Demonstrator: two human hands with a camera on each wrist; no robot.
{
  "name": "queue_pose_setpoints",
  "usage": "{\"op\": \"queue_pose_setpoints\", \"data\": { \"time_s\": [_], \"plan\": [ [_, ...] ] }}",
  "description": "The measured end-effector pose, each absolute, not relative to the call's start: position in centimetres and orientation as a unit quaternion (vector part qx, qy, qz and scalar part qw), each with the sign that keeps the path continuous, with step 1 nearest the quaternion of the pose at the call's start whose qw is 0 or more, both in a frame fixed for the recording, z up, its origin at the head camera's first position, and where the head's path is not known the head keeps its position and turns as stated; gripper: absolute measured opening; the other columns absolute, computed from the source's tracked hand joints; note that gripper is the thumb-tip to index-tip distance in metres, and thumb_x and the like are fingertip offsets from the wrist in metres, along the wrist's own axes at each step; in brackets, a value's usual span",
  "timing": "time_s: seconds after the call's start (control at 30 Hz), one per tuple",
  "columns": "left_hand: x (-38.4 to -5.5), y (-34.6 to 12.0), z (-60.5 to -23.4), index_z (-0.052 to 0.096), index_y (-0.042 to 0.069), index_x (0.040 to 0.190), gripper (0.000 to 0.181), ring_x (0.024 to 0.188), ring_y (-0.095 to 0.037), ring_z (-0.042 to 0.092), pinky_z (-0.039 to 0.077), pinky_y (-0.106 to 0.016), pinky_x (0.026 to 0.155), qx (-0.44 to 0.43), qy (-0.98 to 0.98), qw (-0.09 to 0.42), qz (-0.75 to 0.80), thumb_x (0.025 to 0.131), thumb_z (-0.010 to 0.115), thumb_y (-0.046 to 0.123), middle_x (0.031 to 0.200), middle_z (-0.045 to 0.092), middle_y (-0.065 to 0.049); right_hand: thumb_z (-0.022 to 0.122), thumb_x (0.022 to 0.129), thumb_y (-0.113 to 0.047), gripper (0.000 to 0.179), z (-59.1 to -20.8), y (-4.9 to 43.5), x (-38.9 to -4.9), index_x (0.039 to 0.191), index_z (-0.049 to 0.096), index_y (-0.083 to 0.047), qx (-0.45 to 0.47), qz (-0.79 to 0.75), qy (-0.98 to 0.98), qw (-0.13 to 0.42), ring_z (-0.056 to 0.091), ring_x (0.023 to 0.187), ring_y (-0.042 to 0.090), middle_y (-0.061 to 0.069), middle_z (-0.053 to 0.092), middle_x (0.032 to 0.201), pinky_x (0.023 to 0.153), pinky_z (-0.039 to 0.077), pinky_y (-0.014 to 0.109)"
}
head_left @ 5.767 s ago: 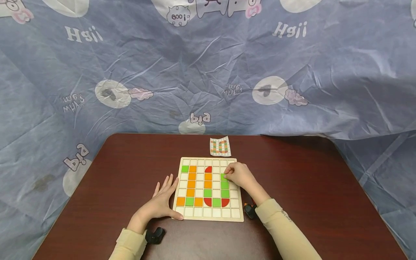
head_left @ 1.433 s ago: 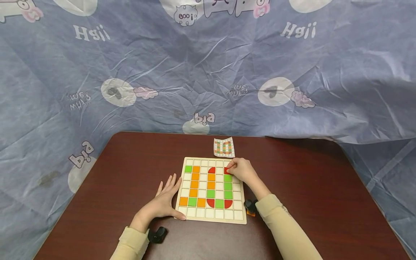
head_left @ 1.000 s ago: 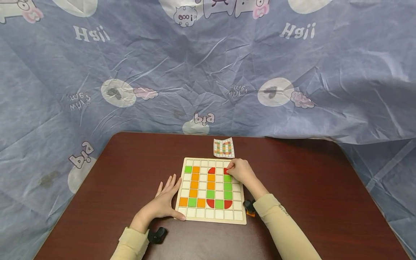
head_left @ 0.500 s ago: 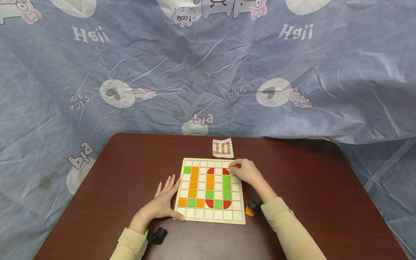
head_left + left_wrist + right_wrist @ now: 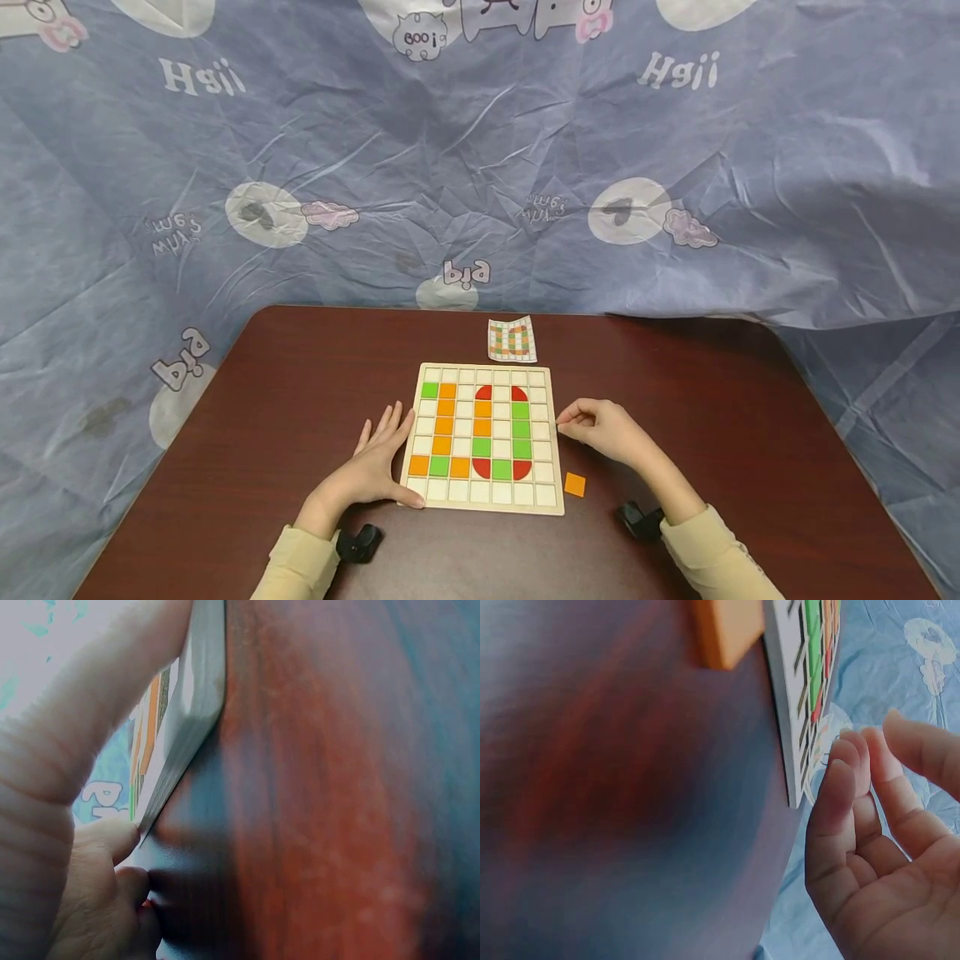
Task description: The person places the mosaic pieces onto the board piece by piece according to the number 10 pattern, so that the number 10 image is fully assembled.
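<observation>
A pale wooden grid board (image 5: 481,495) lies on the table, with orange, green and red tiles in its cells. My left hand (image 5: 367,471) is spread along the board's left edge, thumb at the near left corner; the left wrist view shows the thumb and fingers touching its side. My right hand (image 5: 611,431) is beside the board's right edge, fingers loosely bent and holding nothing. In the right wrist view the thumb and fingertips stand apart. A loose orange square tile (image 5: 575,485) rests on the table right of the board. The red quarter-round tile (image 5: 519,393) sits at the top right of the pattern.
A small printed pattern card (image 5: 512,340) lies behind the board. The dark brown table (image 5: 337,358) reaches back to a blue patterned cloth (image 5: 420,167). Black wrist cameras sit at the left wrist (image 5: 360,543) and right wrist (image 5: 640,521).
A green tile and then a red quarter-round tile were set in the right column. My right hand let go of the red tile and moved right and nearer, uncovering the orange tile.
</observation>
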State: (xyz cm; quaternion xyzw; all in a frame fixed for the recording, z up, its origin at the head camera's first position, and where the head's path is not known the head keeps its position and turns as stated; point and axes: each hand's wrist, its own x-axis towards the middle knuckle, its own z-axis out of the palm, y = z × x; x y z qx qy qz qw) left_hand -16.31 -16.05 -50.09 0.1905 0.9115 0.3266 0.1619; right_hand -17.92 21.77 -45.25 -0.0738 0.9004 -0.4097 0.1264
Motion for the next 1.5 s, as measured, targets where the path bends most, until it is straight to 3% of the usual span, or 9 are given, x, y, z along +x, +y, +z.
{"op": "queue_pose_setpoints", "data": {
  "time_s": [0.43, 0.77, 1.03, 1.5],
  "plan": [
    [-16.4, -16.1, -50.2, 0.01, 0.003, 0.158, 0.138, 0.153, -0.04, -0.005, -0.007, -0.063, 0.118, 0.194, 0.912, 0.159, 0.325, 0.057, 0.093, 0.049, 0.165, -0.004, -0.021, 0.081, 0.08, -0.016, 0.02, -46.7, 23.1, -14.5, 0.093, 0.069, -0.006, -0.121, -0.438, 0.875, 0.168, 0.063, 0.076, 0.012, 0.001, 0.069, 0.084, 0.065, 0.051, 0.021],
    [-16.3, -16.1, -50.2, 0.01, 0.004, 0.158, 0.138, 0.152, -0.04, -0.006, -0.008, -0.063, 0.118, 0.192, 0.91, 0.162, 0.33, 0.057, 0.093, 0.048, 0.165, -0.005, -0.021, 0.087, 0.073, -0.019, 0.029, -47.3, 23.3, -13.4, 0.094, 0.068, -0.011, -0.15, -0.391, 0.896, 0.149, 0.056, 0.082, 0.008, -0.001, 0.062, 0.09, 0.07, 0.05, 0.02],
    [-16.3, -16.1, -50.2, 0.011, 0.003, 0.158, 0.137, 0.152, -0.04, -0.006, -0.007, -0.063, 0.118, 0.188, 0.909, 0.162, 0.335, 0.057, 0.094, 0.045, 0.165, -0.004, -0.021, 0.089, 0.066, -0.012, 0.032, -47.3, 22.6, -12.8, 0.088, 0.066, -0.015, -0.16, -0.334, 0.923, 0.106, 0.051, 0.077, 0.004, -0.005, 0.056, 0.084, 0.068, 0.047, 0.021],
    [-16.3, -16.1, -50.1, 0.01, 0.004, 0.158, 0.137, 0.153, -0.04, -0.006, -0.008, -0.062, 0.118, 0.193, 0.911, 0.161, 0.328, 0.058, 0.093, 0.048, 0.165, -0.005, -0.021, 0.091, 0.063, -0.011, 0.034, -47.3, 22.2, -12.8, 0.083, 0.064, -0.015, -0.134, -0.322, 0.932, 0.104, 0.049, 0.073, 0.006, -0.006, 0.055, 0.077, 0.064, 0.044, 0.021]
  ]
}}
